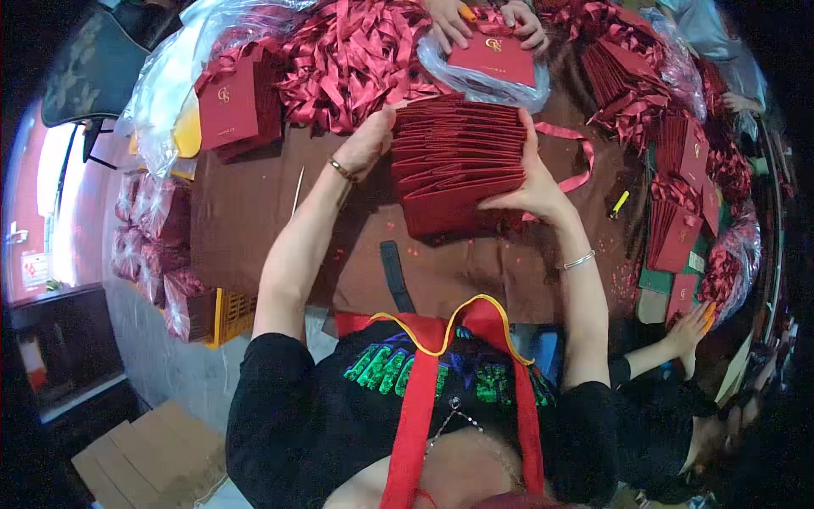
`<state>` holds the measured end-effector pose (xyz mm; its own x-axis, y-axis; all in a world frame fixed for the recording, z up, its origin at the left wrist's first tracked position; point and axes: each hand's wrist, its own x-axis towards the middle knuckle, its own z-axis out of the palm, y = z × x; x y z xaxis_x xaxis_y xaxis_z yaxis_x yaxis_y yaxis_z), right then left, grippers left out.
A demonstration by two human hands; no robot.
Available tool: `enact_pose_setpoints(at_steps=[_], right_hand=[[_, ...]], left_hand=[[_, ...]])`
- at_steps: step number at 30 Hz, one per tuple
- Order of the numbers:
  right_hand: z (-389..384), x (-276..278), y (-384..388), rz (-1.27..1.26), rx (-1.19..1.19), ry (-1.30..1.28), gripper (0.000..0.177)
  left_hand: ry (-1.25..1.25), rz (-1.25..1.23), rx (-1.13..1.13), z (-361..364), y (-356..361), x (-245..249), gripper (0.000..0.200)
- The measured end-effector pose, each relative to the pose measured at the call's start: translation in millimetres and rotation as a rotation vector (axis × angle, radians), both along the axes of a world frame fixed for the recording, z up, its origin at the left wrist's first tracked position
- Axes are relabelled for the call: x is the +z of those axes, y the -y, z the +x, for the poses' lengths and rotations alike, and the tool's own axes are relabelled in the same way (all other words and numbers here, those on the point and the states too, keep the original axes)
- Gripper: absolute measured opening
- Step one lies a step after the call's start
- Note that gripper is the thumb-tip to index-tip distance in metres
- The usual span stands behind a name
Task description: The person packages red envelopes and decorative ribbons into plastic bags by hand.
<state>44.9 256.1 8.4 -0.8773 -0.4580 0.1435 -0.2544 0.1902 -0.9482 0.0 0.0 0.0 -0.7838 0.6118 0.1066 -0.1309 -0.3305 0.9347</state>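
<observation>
**A:** Item one, what is obscured?

**B:** The stack of red cards [458,165] has its near end in shadow, so a count is not possible. The fingertips of the left hand [366,142] are hidden behind the stack's left end. A plastic bag [475,81] at the table's [254,212] far edge covers part of a ribbon pile [356,51].

**A:** Item two, hands?

**B:** The left hand is pressed against the stack's left end, wrist bent. The right hand [530,191] has its fingers spread over the right side, thumb up. The stack is clamped between them, mid-table and nearer the far edge.

**A:** Others?

**B:** A co-worker's hands [445,21] at the far edge hold one red card [493,55].
</observation>
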Motion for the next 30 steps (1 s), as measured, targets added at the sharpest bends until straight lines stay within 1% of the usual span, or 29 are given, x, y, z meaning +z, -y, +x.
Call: enact_pose_setpoints(at_steps=[2, 3, 5, 6, 7, 9, 10, 11, 13, 14, 15, 17, 18, 19, 20, 21, 22, 23, 24, 25, 26, 29, 30], right_hand=[[0.7, 2.5, -0.6, 0.092, 0.003, -0.049, 0.128], [4.5, 6.0, -4.5, 0.099, 0.002, -0.025, 0.128], [-1.6, 10.8, -3.0, 0.145, 0.037, -0.082, 0.125], [0.7, 8.9, -1.6, 0.140, 0.039, -0.071, 0.125], [1.1, 7.9, -1.4, 0.130, 0.033, -0.038, 0.125], [-0.5, 6.9, -2.4, 0.123, 0.024, -0.008, 0.124], [-1.0, 5.9, -2.5, 0.111, 0.036, -0.009, 0.124], [-1.5, 5.2, -2.7, 0.098, 0.046, -0.011, 0.123], [-2.4, 8.2, -2.7, 0.108, 0.047, -0.020, 0.124], [-2.5, 9.0, -2.2, 0.118, 0.052, -0.030, 0.125], [-1.7, 7.7, -1.2, 0.122, 0.052, -0.028, 0.125], [-1.6, 4.3, 3.4, 0.141, -0.076, -0.180, 0.127], [-1.8, 4.7, 6.2, 0.141, -0.079, -0.181, 0.127], [-1.7, 5.2, 8.4, 0.181, -0.121, -0.337, 0.123], [-0.6, 5.0, 9.2, 0.220, -0.163, -0.491, 0.120], [1.7, 7.8, 8.5, 0.221, -0.165, -0.485, 0.120], [2.7, 14.1, 7.5, 0.300, -0.140, -0.474, 0.114], [2.8, 18.2, 6.5, 0.379, -0.116, -0.466, 0.107], [2.9, 18.1, 5.7, 0.381, -0.117, -0.468, 0.107], [2.2, 17.2, 5.3, 0.355, -0.111, -0.487, 0.102], [2.1, 16.0, 5.3, 0.329, -0.103, -0.503, 0.097], [3.7, 12.4, 5.4, 0.271, -0.082, -0.451, 0.096], [4.6, 12.6, 5.7, 0.271, -0.083, -0.449, 0.096]], left_hand=[[0.136, 0.004, 0.315, 2.5, -7.5, -4.4, 0.064], [0.160, 0.008, 0.313, 3.0, -12.3, -9.5, 0.064], [-0.075, -0.051, 0.441, -14.6, -11.9, -14.7, 0.062], [-0.127, -0.081, 0.501, -13.2, -10.9, -16.6, 0.060], [-0.124, -0.083, 0.502, -15.2, -10.7, -21.3, 0.060], [-0.280, 0.001, 0.520, -19.7, -13.6, -26.9, 0.052], [-0.323, 0.014, 0.508, -19.5, -13.8, -25.2, 0.040], [-0.323, 0.015, 0.504, -18.4, -15.3, -23.9, 0.040], [-0.295, -0.061, 0.556, -11.7, -21.3, -10.2, 0.032], [-0.198, -0.097, 0.430, -16.1, -16.3, -12.1, 0.031], [-0.195, -0.093, 0.430, -14.8, -14.0, -12.4, 0.031], [-0.131, -0.103, 0.311, -12.5, -11.1, -10.3, 0.027], [-0.206, -0.083, 0.393, -11.8, -14.9, -13.4, 0.022], [-0.206, -0.081, 0.392, -13.2, -16.2, -16.9, 0.022], [-0.202, -0.062, 0.447, -14.3, -17.1, -20.9, 0.021], [-0.193, -0.046, 0.500, -12.4, -18.8, -20.2, 0.020], [-0.090, 0.007, 0.516, -9.1, -21.2, -17.0, 0.019], [-0.092, 0.009, 0.513, -7.1, -22.0, -17.3, 0.019], [-0.156, -0.030, 0.576, -5.9, -22.8, -17.7, 0.020], [-0.222, -0.068, 0.639, -6.2, -23.4, -16.9, 0.021], [-0.223, -0.067, 0.639, -6.4, -23.5, -16.6, 0.021], [-0.144, -0.097, 0.861, -2.6, -23.9, -11.4, 0.025], [-0.145, 0.026, 0.839, -1.3, -26.8, -5.2, 0.028]])
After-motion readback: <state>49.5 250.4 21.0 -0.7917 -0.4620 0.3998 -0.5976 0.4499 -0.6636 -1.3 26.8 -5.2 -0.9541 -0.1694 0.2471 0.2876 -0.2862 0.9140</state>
